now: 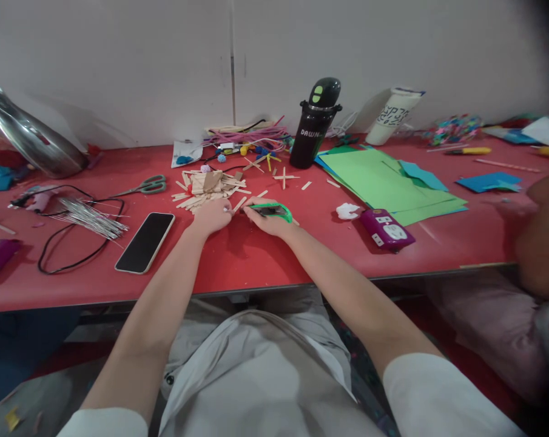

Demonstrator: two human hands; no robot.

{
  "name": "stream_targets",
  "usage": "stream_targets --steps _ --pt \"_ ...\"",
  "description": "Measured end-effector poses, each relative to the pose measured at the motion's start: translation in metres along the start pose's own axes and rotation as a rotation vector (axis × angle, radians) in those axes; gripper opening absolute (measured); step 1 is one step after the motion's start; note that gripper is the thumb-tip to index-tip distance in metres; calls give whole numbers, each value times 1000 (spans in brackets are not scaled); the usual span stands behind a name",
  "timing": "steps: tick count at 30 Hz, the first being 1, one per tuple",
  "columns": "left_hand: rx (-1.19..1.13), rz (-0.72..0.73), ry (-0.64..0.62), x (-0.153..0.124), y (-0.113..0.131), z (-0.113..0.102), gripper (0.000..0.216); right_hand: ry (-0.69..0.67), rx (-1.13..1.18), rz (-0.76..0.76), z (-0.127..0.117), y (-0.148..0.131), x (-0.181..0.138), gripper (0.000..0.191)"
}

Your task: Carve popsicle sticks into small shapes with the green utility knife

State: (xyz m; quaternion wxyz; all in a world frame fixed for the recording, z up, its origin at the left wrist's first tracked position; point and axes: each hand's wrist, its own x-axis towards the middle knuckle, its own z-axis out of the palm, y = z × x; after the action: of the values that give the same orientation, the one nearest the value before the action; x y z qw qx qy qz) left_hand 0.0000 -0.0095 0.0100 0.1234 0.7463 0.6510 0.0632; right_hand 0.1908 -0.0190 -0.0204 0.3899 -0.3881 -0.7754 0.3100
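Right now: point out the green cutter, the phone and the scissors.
green cutter (270, 210), head view, on the middle of its green body, held in the right hand (267, 223).
phone (145, 242), head view, centre of its dark screen.
scissors (152, 184), head view, on the grey-green handles.

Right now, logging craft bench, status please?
Right hand grips green cutter. Left hand pinches its tip end. Popsicle-stick pile just beyond, phone left.

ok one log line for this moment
right hand: holds green cutter | left hand: at its tip | beside: stick pile, phone | surface: red table
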Motion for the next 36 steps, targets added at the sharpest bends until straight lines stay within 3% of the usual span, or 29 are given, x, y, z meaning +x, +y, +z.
stream_targets --steps 10,18,23,26,32,36 --pt "52 31 -41 -4 1 -3 34 102 89 55 5 14 6 36" --pt "127 60 -111 -10 9 -7 40 318 70 110 0 4 3 28" --pt "160 88 -101 -15 16 -5 40 313 207 30 -5 -5 0 34" --pt "168 121 -107 -16 17 -4 38 276 290 116 -8 -11 -1 39" --pt "-41 87 -56 -12 10 -5 26 619 271 167 -20 -16 4 38" --pt "-152 61 -24 -10 6 -5 25 678 420 308 -40 -20 8 44"
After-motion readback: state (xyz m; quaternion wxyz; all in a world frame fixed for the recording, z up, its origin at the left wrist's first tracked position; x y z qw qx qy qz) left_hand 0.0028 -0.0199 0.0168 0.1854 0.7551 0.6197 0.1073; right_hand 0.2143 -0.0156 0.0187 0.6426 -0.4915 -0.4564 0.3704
